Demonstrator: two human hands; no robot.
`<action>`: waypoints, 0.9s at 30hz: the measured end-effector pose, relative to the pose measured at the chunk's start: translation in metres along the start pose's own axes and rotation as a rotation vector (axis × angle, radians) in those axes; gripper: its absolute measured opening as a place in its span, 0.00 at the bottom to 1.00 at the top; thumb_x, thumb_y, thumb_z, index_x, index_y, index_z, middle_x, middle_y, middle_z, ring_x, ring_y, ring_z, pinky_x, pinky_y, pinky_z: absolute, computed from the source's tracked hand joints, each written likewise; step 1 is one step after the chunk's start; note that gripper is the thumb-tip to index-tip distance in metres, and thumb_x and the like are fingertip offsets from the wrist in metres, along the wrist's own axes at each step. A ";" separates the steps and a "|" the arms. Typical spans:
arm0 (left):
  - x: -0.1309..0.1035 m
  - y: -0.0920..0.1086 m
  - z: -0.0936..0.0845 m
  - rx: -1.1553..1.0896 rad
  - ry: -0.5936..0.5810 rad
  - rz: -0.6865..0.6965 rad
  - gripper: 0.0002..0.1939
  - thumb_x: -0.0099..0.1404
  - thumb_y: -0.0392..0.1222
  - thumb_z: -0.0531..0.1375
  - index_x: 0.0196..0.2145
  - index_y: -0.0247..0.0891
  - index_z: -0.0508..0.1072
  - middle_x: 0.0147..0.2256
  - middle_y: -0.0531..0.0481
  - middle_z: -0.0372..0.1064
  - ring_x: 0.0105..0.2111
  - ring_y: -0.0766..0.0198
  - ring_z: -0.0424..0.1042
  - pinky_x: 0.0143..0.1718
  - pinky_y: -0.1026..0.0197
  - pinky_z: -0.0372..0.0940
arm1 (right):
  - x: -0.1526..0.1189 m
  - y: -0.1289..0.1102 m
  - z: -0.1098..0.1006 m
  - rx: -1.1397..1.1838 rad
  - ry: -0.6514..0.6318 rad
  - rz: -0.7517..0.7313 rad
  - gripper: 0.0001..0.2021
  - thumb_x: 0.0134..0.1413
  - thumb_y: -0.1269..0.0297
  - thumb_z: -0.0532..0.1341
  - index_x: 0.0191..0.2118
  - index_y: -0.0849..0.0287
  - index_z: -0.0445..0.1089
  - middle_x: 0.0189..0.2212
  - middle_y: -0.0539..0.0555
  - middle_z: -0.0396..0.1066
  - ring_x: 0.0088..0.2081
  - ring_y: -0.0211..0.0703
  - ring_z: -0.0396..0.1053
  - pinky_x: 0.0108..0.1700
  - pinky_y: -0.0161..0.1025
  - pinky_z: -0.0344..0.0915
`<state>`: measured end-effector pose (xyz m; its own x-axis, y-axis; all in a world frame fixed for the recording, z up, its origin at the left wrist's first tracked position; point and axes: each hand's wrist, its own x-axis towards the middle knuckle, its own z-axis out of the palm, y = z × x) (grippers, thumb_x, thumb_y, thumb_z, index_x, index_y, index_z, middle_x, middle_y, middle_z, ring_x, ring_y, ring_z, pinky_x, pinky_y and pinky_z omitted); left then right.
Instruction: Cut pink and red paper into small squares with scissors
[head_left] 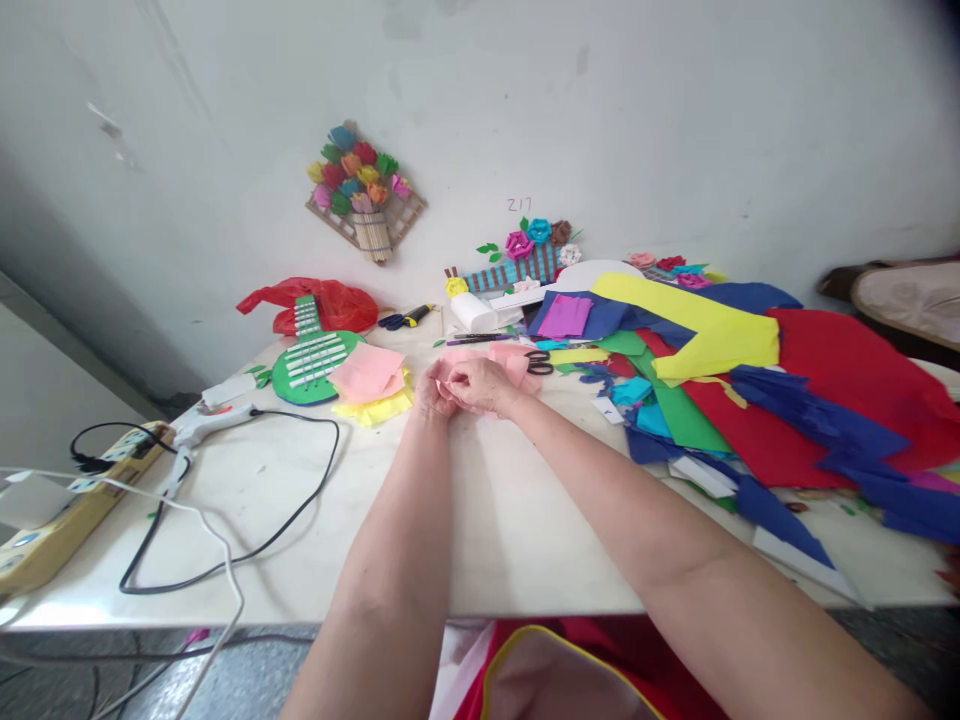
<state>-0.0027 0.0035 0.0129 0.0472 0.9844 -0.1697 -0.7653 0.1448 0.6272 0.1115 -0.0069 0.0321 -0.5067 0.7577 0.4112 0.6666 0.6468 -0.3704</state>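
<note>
My left hand (433, 388) and my right hand (481, 386) meet over the middle of the table, fingers closed in a pinch on a piece of pink crepe paper. Most of that piece is hidden by the fingers. Beyond and to the right of them lies more pink crepe paper (517, 362), with the dark handles of a pair of scissors (538, 362) on it. Left of my hands, pink paper squares (369, 370) rest partly on yellow paper (375, 411) and on a green guitar-shaped cutout (283, 388).
A glue gun (214, 424) with a looping black cord lies at left, near a power strip (45, 545). Overlapping coloured paper (840, 380) covers the right side. Pliers (416, 316), a red plastic bag (345, 303) and a white roll (472, 313) stand toward the wall.
</note>
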 end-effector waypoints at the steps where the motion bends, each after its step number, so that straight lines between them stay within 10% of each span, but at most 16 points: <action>1: -0.002 0.001 0.002 -0.009 0.022 -0.018 0.17 0.68 0.41 0.45 0.41 0.29 0.70 0.25 0.43 0.71 0.34 0.51 0.75 0.44 0.50 0.69 | 0.000 0.000 0.001 -0.015 0.009 0.013 0.09 0.53 0.63 0.57 0.30 0.57 0.74 0.32 0.52 0.76 0.34 0.41 0.68 0.31 0.35 0.53; 7: -0.010 0.003 0.011 -0.074 0.089 -0.029 0.18 0.69 0.43 0.44 0.42 0.30 0.69 0.23 0.47 0.69 0.26 0.58 0.73 0.39 0.56 0.70 | 0.002 -0.003 0.002 -0.104 0.039 0.082 0.10 0.55 0.62 0.55 0.37 0.56 0.73 0.36 0.54 0.75 0.38 0.45 0.70 0.33 0.36 0.57; 27: 0.002 -0.001 0.000 -0.056 -0.154 -0.015 0.23 0.67 0.44 0.43 0.44 0.29 0.72 0.37 0.37 0.74 0.52 0.49 0.67 0.54 0.47 0.60 | -0.003 -0.026 -0.004 -0.104 0.085 0.142 0.13 0.58 0.63 0.53 0.38 0.53 0.75 0.40 0.54 0.76 0.40 0.45 0.71 0.41 0.38 0.63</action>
<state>-0.0020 0.0055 0.0118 0.1534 0.9865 -0.0581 -0.7979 0.1583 0.5816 0.0980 -0.0257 0.0440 -0.3582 0.8279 0.4316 0.7832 0.5181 -0.3438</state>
